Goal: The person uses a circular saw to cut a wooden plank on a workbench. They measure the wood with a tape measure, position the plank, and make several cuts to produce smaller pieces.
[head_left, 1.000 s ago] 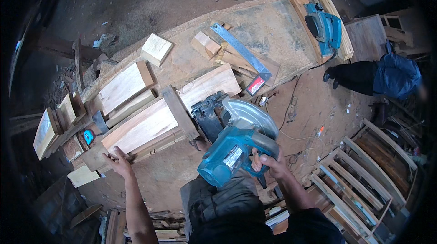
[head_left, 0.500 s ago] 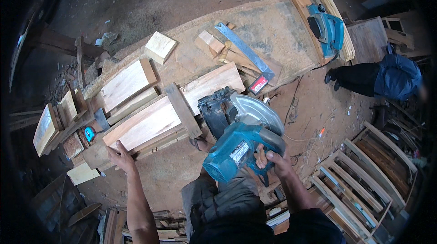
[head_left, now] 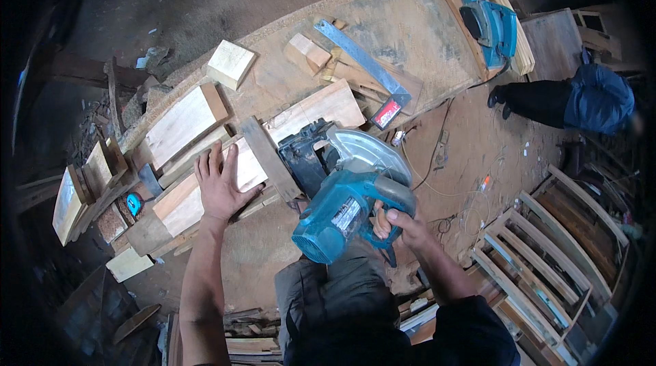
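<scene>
- The workbench (head_left: 410, 31) runs from the left middle of the frame to the upper right, a dusty sheet that carries the timber and tools at working height.
- The plank (head_left: 239, 168), pale and long, lies across the bench at centre left, with a dark batten (head_left: 270, 157) laid square over it, likely as a guide edge for the blade.
- The circular saw (head_left: 345, 195), teal with a silver guard, sits at the centre of the frame, its blade end close against the batten and plank.
- The right hand (head_left: 400, 222) is clenched around the saw's rear handle, so the tool is steered from behind.
- The left hand (head_left: 220, 185) lies flat on the plank, fingers spread and grasping nothing, pressing the wood down clear of the blade.
- A steel square (head_left: 365, 69) rests above the plank.
- A blue tape measure (head_left: 134, 203) lies at the plank's left end, within reach.
</scene>
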The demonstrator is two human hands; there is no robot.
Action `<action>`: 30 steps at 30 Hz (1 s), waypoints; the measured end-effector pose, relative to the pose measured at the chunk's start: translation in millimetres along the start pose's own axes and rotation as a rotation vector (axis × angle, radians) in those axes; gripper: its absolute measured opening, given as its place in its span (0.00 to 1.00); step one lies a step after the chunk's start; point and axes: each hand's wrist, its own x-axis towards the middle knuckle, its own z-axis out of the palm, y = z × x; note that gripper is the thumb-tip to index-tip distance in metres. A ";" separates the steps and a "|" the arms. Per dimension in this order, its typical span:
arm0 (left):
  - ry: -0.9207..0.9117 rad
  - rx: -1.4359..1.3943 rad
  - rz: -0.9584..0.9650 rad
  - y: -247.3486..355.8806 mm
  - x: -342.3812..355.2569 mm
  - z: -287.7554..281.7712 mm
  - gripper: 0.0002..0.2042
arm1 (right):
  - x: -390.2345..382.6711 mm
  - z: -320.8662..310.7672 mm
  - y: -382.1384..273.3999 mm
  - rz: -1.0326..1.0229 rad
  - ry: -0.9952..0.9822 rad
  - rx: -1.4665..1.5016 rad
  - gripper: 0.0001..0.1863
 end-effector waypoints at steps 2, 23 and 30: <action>0.002 -0.002 0.006 -1.4 -0.5 0.8 0.51 | -0.7 0.0 0.4 0.005 -0.013 -0.003 0.15; -0.020 0.047 0.011 1.6 2.3 -0.4 0.53 | 0.8 -6.3 0.7 0.013 -0.047 -0.066 0.17; -0.022 0.042 0.018 2.7 2.6 -1.7 0.52 | 1.5 -5.0 -1.8 0.024 -0.055 -0.022 0.14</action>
